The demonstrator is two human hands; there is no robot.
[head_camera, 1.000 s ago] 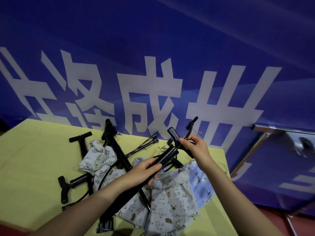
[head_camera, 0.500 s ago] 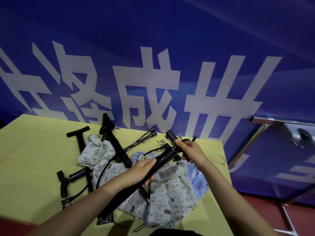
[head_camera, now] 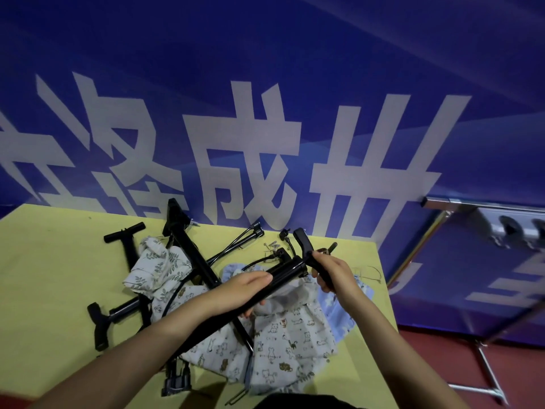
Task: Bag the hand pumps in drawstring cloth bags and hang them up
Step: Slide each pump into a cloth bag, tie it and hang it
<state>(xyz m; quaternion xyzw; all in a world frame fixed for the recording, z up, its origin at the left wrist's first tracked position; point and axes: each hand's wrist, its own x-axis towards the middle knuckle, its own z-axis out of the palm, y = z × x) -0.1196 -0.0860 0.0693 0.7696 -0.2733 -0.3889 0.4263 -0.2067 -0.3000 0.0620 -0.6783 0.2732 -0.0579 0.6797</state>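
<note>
Above the cat-print bag [head_camera: 283, 346], which lies crumpled on the yellow surface [head_camera: 53, 278], a black pump [head_camera: 265, 286] is held slantwise in both hands. The left hand [head_camera: 239, 293] has its fingers curled round the middle of the barrel. The right hand [head_camera: 333, 273] grips the T-handle [head_camera: 305, 245] at the pump's upper end, fingers wrapped about it, up and right of the bag. The pump's foot [head_camera: 176, 382] sits left of the bag's lower edge, near the surface's front.

Left of the cat-print bag, touching it, lies a leaf-print bag [head_camera: 157, 268]; a pale blue bag [head_camera: 345, 308] pokes out at its right side. A second pump [head_camera: 191, 252] lies across the leaf-print bag, its end reaching under the cat-print bag. A third pump [head_camera: 125, 243] and a fourth pump [head_camera: 118, 314] lie further left. Black hoses [head_camera: 241, 240] trail above the bags. Beyond the bag, right of the surface, stands a metal rack [head_camera: 483, 205] against a blue banner [head_camera: 265, 84].
</note>
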